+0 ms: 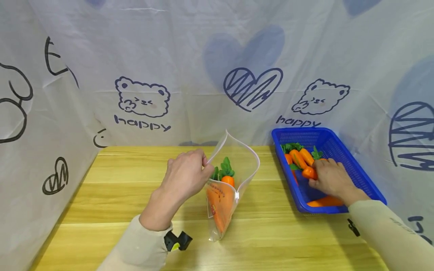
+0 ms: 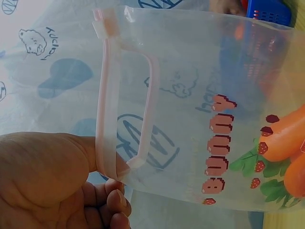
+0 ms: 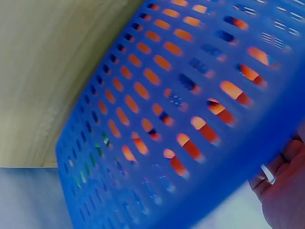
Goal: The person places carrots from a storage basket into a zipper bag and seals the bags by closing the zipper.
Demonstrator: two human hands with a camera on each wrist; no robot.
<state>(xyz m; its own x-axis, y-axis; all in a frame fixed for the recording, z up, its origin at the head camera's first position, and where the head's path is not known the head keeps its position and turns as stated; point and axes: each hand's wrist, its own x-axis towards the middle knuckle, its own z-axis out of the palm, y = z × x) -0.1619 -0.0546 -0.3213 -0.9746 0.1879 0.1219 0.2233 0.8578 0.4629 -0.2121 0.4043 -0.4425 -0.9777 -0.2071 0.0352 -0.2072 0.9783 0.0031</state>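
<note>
My left hand (image 1: 186,175) pinches the mouth of a clear zip bag (image 1: 252,177) at its left side. The bag's mouth gapes, with a white slider (image 1: 237,195) at the near edge. Inside are toy carrots (image 1: 228,181) with green leaves. Red "Bunny" lettering (image 2: 220,143) marks the bag in the left wrist view. Over at the right, my right hand (image 1: 333,178) reaches into a blue basket (image 1: 285,169) and grips a carrot (image 1: 309,173) by its thick end. In the right wrist view the basket wall (image 3: 248,157) hides most of this hand (image 3: 288,191).
More carrots (image 1: 298,159) with leaves lie at the basket's far left, and another carrot (image 1: 325,201) lies along its near end. Both bag and basket are on a wooden table (image 1: 135,203). A printed white cloth (image 1: 190,75) hangs behind and along the sides.
</note>
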